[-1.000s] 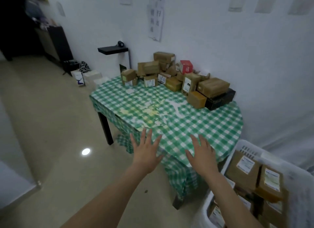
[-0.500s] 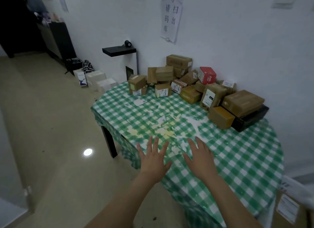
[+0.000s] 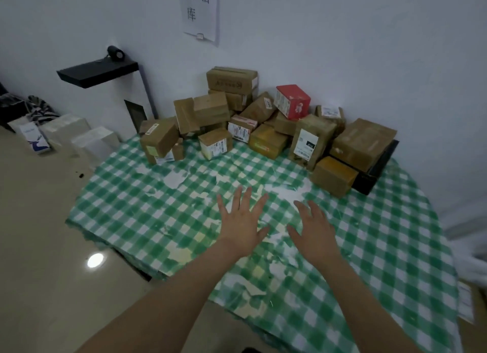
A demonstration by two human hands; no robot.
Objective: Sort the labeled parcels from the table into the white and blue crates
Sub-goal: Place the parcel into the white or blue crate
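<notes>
Several labeled cardboard parcels [image 3: 266,123] are heaped against the wall at the far side of the table [image 3: 163,210], which wears a green checked cloth. A red box [image 3: 292,101] sits in the heap, and a tall parcel with a white label [image 3: 311,142] stands right of centre. A small brown box [image 3: 333,176] lies nearest me on the right, beside a black box [image 3: 376,168]. My left hand [image 3: 243,221] and my right hand [image 3: 315,229] reach out over the cloth, fingers spread, holding nothing. The white and blue crates are out of view.
A black shelf [image 3: 97,72] with a small dark cylinder [image 3: 116,53] juts from the wall on the left. White boxes [image 3: 79,134] stand on the floor beside the table. A paper sign [image 3: 201,10] hangs on the wall. The cloth is torn in patches.
The view has closed in on the table and swung left, so the white crate at the right has dropped out of sight. Both hands have moved forward over the cloth toward the parcels.
</notes>
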